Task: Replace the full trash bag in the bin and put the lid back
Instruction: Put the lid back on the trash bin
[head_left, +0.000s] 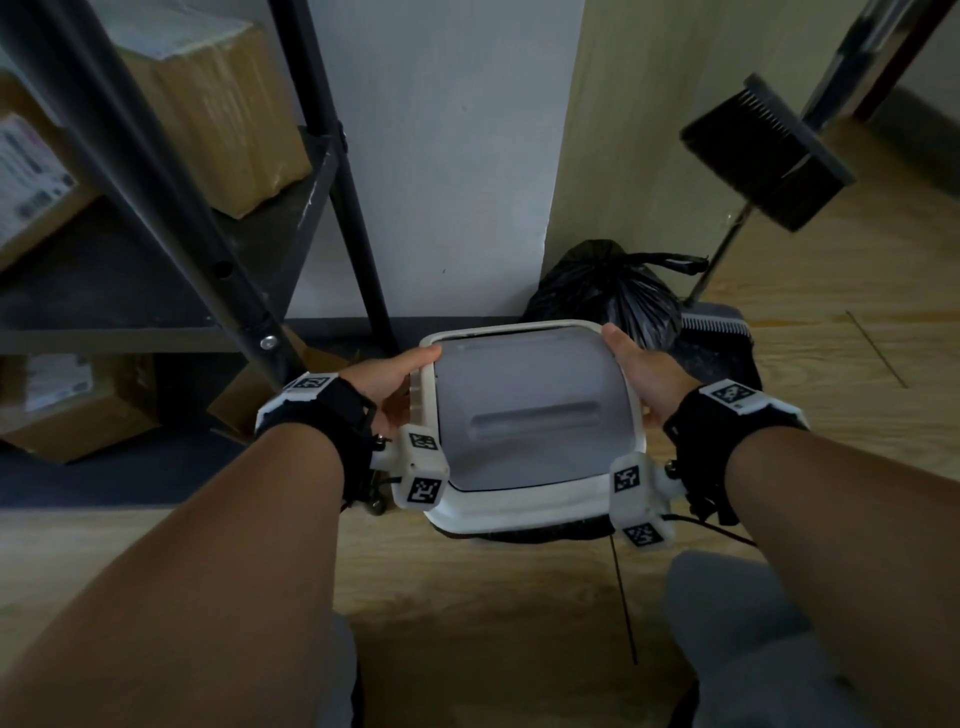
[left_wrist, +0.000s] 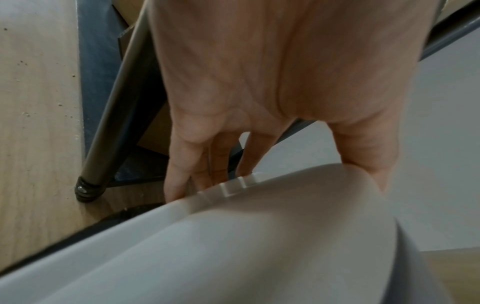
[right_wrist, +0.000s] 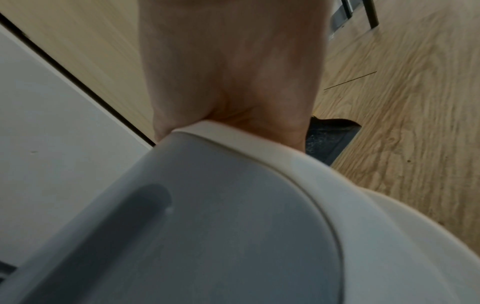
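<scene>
Gripped at nine o'clock by the left hand (head_left: 387, 387) and at three by the right hand (head_left: 641, 371), thumbs over its white rim, the lid (head_left: 530, 415) sits over the bin, looking stiff, light and smooth, best held by those side edges.

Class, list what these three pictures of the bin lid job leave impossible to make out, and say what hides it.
- Bin body and new bag: head view, covered by the lid.
- Right hand fingers: right wrist view, behind the lid's rim.
- Tied black bag contents: opaque plastic.
- Box label text: blurred.
</scene>
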